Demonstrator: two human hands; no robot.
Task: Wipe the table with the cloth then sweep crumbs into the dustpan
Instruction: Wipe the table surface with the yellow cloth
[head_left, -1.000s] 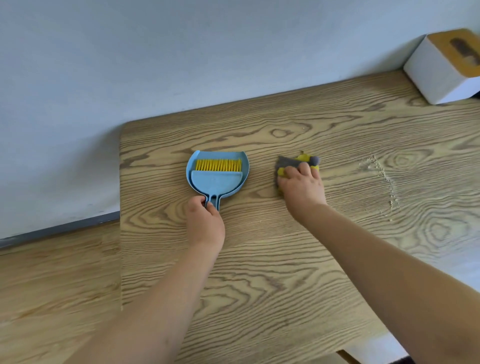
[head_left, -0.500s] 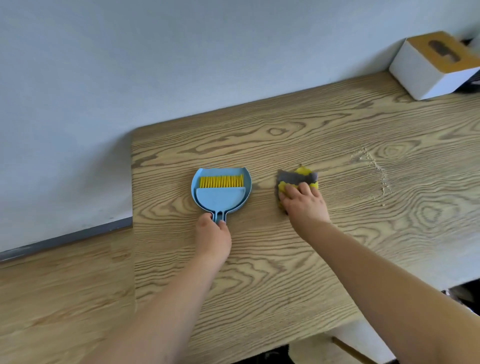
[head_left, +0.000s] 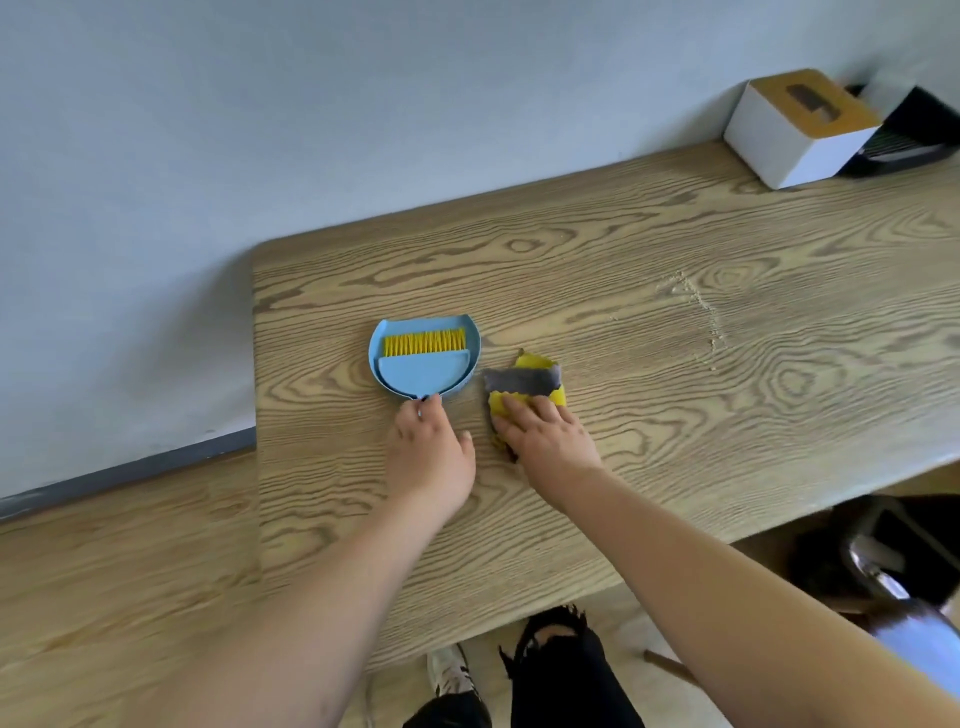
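right now i see the dustpan lying flat on the table, its straight open edge toward the wall and its handle end toward me, so the long axis runs from me to the wall. nested inside it is a small brush, yellow bristles toward the wall in a band lying crosswise. my left hand sits at the handle end, fingers curled over it and hiding the handle; it looks like a grip on the handle, though i can't see the contact itself.

just beside the pan on the right, not touching it as far as i can tell, lies the cloth, crumpled, yellow with a grey face turned up, stretched roughly from me toward the wall. my right hand presses down on its near half with fingers spread fairly flat.

further right, well apart from the cloth, a thin trail of pale crumbs runs in a curved line across the wood grain.

the table is light wood with strong dark grain, its far edge against a plain pale wall, rounded corner at the left. wood-look floor shows on the left. at the far right corner stands a white tissue box with a tan slotted top; beside it is something dark i can't make out.
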